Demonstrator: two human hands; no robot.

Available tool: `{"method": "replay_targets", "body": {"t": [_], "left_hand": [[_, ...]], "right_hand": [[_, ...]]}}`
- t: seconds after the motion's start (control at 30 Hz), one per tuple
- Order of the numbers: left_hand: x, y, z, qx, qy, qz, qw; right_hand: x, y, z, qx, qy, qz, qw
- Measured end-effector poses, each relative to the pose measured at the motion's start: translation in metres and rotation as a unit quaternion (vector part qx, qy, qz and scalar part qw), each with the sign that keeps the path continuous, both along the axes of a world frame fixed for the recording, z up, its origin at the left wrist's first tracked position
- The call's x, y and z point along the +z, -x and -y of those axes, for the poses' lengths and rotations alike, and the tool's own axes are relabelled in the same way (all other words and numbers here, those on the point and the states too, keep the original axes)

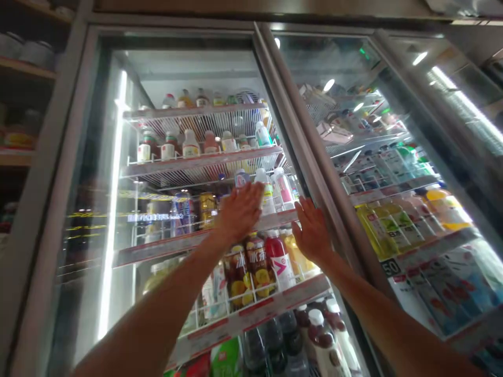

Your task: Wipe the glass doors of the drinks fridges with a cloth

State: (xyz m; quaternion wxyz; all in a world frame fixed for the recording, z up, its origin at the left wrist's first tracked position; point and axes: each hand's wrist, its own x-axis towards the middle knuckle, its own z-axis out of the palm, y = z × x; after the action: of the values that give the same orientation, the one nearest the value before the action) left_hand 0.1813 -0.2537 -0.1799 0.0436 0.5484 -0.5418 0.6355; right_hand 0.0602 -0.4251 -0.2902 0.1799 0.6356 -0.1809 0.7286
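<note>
We've got both bare hands raised at the glass door, which fills left and centre of the frame. Smooth clear pane, glossy enough to carry yellow streak reflections at mid-left; straight metallic-looking door frame runs diagonally down its right side.

Our left hand is mid-frame: palm flat, fingers extended and close together, slightly blurred. Our right hand, right of centre, is just beside the door frame: fingers stretched upward, thumb spread off to the side. Grip on both: unclenched. Can't tell from this angle whether either palm touches the pane.

Behind the glass we see thin wire shelves with flat pale front strips. Between and below our hands: a red bottle, rounded shoulders, white label with a V-shaped mark; next to it a glossy dark brown bottle with round yellow fruit printed on it. Above, a slim white-capped pink bottle. Left of our left hand, a smooth cylindrical gold can. Lower right of centre, a dark bottle with a ridged white cap.

Bright straight light strip runs down the left interior. Far right, behind another pane, translucent yellow bottles above a small dark square tag reading 50.
</note>
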Motion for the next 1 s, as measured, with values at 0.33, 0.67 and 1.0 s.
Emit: {"method": "replay_targets", "body": {"t": [0.33, 0.67, 1.0], "left_hand": [[0.007, 0.006, 0.010, -0.022, 0.029, -0.023, 0.999], [0.024, -0.070, -0.087, -0.030, 0.363, -0.196, 0.910], [0.025, -0.065, -0.099, 0.056, 0.236, -0.146, 0.959]], "right_hand": [[-0.004, 0.001, 0.003, -0.029, -0.002, -0.010, 1.000], [-0.007, -0.002, 0.000, -0.044, -0.006, 0.003, 0.999], [-0.010, 0.005, 0.008, -0.064, 0.028, -0.005, 0.998]]}}
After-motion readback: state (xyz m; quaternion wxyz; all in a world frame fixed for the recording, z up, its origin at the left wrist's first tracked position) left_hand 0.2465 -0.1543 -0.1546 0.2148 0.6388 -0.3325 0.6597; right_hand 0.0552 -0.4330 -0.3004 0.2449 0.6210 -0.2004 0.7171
